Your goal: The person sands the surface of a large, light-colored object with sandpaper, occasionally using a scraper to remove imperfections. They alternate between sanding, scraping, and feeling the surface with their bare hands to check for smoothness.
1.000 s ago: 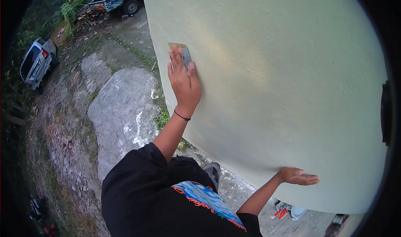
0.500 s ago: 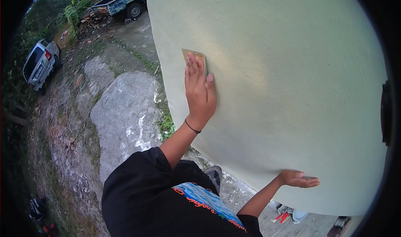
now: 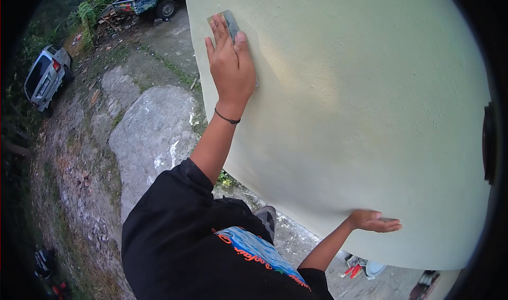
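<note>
My left hand [image 3: 231, 70] lies against a pale green wall [image 3: 338, 157] near its upper left edge. Its stretched fingers press a folded sheet of sandpaper [image 3: 231, 26], tan on one side and grey on the other, to the surface. A dark band circles that wrist. Lower right, my right hand [image 3: 374, 221] rests at the wall with fingers extended together and thumb above them. A thin dark line shows beside its fingertips; whether that is shadow or a thing's edge I cannot make out.
Rocky ground with a large flat stone [image 3: 153, 136] lies left of the wall. A silver car [image 3: 46, 78] and a pickup truck [image 3: 151, 1] stand farther off. Below the wall are red-handled tools [image 3: 352, 271] and a whitish round container [image 3: 374, 269].
My left hand has slid up and slightly left along the wall with the sandpaper, showing more of its grey side. My right hand stays almost where it was.
</note>
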